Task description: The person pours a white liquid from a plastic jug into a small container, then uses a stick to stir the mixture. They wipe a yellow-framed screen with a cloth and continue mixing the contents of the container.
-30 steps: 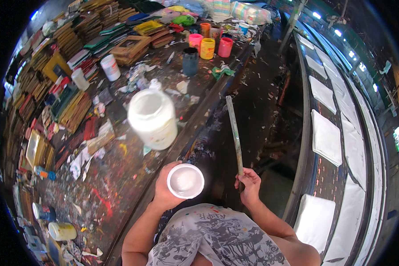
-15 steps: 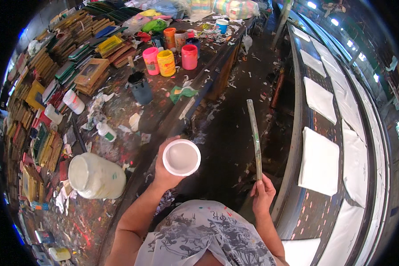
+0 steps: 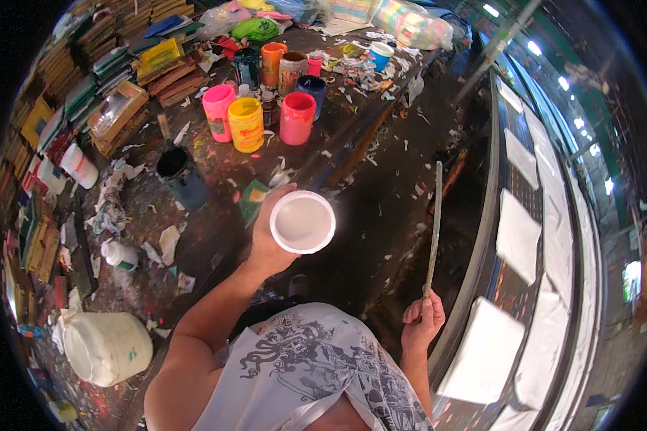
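Note:
Near the middle of the view, my left hand (image 3: 272,244) grips a white plastic cup (image 3: 303,223) with a pale substance inside. Lower right, my right hand (image 3: 423,320) is closed on a long, thin, worn stick (image 3: 435,223) that points upward. Beyond the cup, on the cluttered table (image 3: 194,287), stand paint pots: pink (image 3: 218,115), yellow (image 3: 246,126), red-pink (image 3: 296,118), orange (image 3: 274,65) and dark blue (image 3: 310,90). A dark pot (image 3: 183,179) with a handle in it is nearer, to the left. A large whitish jar (image 3: 108,348) sits at lower left.
Stacked wooden frames (image 3: 115,115) crowd the left, with bundled bags (image 3: 410,25) at the back. A dark, littered aisle (image 3: 366,251) runs ahead. Along the right, a long bench (image 3: 489,284) holds white cloth squares (image 3: 478,348); a pole (image 3: 503,39) rises at the back right.
My left hand and cup have moved forward, toward the paint pots, and my right hand with the stick has shifted right. The large jar appears farther down and left as the view advances.

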Available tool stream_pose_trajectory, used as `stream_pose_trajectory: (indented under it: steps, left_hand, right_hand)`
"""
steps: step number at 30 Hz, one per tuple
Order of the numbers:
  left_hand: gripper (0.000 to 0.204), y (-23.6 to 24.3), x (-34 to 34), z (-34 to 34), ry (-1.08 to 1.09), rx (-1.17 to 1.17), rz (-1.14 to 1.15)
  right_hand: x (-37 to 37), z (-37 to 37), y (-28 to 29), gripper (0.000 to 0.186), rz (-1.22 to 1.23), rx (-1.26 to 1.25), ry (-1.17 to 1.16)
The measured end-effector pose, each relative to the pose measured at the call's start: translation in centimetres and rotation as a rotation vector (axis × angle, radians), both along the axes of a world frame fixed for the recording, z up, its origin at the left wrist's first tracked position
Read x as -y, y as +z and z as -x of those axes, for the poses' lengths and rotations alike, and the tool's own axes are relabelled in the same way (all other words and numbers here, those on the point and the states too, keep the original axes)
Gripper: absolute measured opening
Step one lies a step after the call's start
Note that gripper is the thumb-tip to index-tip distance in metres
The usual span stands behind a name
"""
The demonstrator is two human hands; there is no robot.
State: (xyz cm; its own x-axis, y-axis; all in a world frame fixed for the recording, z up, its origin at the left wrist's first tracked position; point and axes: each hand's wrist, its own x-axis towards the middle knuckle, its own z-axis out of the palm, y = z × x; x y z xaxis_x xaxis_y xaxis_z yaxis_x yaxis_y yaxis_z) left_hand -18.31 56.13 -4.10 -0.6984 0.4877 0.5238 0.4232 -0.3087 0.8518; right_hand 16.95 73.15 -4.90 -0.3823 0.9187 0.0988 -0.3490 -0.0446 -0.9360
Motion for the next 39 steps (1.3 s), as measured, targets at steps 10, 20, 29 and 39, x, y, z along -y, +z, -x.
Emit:
stream_pose_trajectory:
  steps: [10,20,29,39]
  left_hand:
    - [0.102,1.3,-14.3,7.5,0.124,-0.103,0.051]
    - [0.106,-0.2,-27.4,10.7,0.091,0.111,0.127]
    - [0.099,4.0,-43.8,14.1,0.264,0.079,0.057]
    - [0.097,4.9,-50.9,20.1,0.556,0.164,0.320]
  right_hand:
    - [-13.1,8.9,2.3,0.030,0.013,0.087,0.101]
    - [-30.3,16.7,-1.4,0.032,0.135,0.076,0.176]
    - [-54.1,25.9,2.0,0.028,0.004,-0.056,0.257]
    - [-68.4,32.2,2.0,0.028,0.018,-0.104,0.522]
